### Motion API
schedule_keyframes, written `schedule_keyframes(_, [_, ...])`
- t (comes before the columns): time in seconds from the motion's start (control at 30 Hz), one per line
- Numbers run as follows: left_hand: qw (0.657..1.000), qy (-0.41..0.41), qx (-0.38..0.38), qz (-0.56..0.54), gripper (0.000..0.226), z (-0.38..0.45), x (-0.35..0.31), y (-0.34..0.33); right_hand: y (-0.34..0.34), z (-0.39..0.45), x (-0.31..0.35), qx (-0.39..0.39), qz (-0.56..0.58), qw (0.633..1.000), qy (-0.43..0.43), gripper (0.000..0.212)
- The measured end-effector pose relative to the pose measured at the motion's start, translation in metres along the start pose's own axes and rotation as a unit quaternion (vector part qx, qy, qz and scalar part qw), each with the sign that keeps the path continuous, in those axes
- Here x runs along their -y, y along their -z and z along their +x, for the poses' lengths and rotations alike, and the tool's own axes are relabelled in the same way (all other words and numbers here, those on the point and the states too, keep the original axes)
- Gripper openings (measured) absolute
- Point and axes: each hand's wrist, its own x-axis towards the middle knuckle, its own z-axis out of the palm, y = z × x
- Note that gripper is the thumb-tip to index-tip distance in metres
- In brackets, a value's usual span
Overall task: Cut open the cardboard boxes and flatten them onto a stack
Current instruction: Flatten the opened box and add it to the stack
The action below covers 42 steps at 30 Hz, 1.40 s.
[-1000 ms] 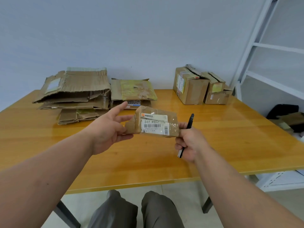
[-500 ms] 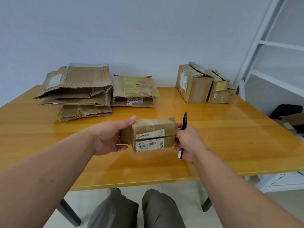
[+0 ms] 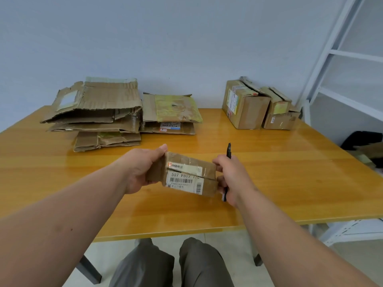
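A small taped cardboard box (image 3: 186, 175) with a white barcode label hangs above the middle of the wooden table (image 3: 290, 172). A slit runs along its labelled face. My left hand (image 3: 143, 168) grips its left end, thumb on top. My right hand (image 3: 232, 179) holds a black cutter (image 3: 228, 151) upright in its fist while its thumb and fingers press the box's right end. Flattened cardboard lies in a stack (image 3: 95, 112) at the back left, with a second flat pile (image 3: 172, 114) beside it.
Two unopened boxes stand at the back right: a larger one (image 3: 244, 104) and a smaller one (image 3: 279, 112). A white metal shelf frame (image 3: 339, 59) rises on the right. A dark bag (image 3: 362, 141) lies beyond the table's right edge. My knees show below the front edge.
The box has been turned over between both hands, so the slit, labelled face now tilts toward me. Both hands kept their hold and shifted slightly right.
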Motion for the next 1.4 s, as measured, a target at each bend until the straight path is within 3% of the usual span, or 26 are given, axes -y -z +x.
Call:
schedule_keyframes(0.1, [1.0, 0.017, -0.022, -0.01, 0.036, 0.003, 0.0, 0.0, 0.002, -0.006, 0.002, 0.053, 0.018, 0.998, 0.042, 0.015])
schedule_keyframes(0.2, [0.998, 0.033, -0.038, -0.033, 0.035, 0.004, -0.004, -0.001, 0.001, -0.011, 0.004, 0.109, -0.041, 0.991, 0.068, 0.036])
schedule_keyframes(0.4, [0.995, -0.005, 0.092, -0.037, 0.022, -0.003, -0.007, 0.006, 0.002, -0.006, 0.005, 0.079, -0.043, 0.994, 0.066, 0.026])
schedule_keyframes(0.53, [0.996, -0.013, 0.075, -0.039, 0.03, 0.0, -0.004, 0.008, 0.003, -0.009, 0.008, 0.079, -0.121, 0.984, 0.104, 0.037])
schedule_keyframes(0.67, [0.998, -0.016, 0.054, -0.014, 0.021, 0.0, -0.001, 0.008, 0.005, -0.008, 0.007, 0.096, -0.206, 0.964, 0.141, 0.038])
schedule_keyframes(0.77, [0.999, -0.019, 0.043, 0.009, 0.02, 0.001, -0.001, 0.01, 0.004, -0.004, 0.005, 0.053, -0.321, 0.923, 0.204, 0.023])
schedule_keyframes(0.87, [0.998, -0.023, 0.039, 0.046, 0.019, 0.001, -0.001, 0.013, 0.003, -0.004, 0.003, 0.021, -0.457, 0.845, 0.277, 0.025])
schedule_keyframes(0.93, [0.996, -0.025, 0.037, 0.073, 0.021, 0.0, -0.002, 0.015, 0.003, -0.005, 0.002, 0.016, -0.496, 0.814, 0.303, 0.025])
schedule_keyframes(1.2, [0.981, -0.045, 0.0, 0.188, 0.034, 0.001, 0.0, 0.016, -0.001, -0.006, 0.006, 0.026, -0.578, 0.751, 0.318, 0.022])
schedule_keyframes(1.4, [0.921, -0.135, 0.014, 0.365, 0.051, 0.002, -0.001, 0.019, 0.0, -0.004, 0.002, 0.043, -0.612, 0.723, 0.317, 0.026])
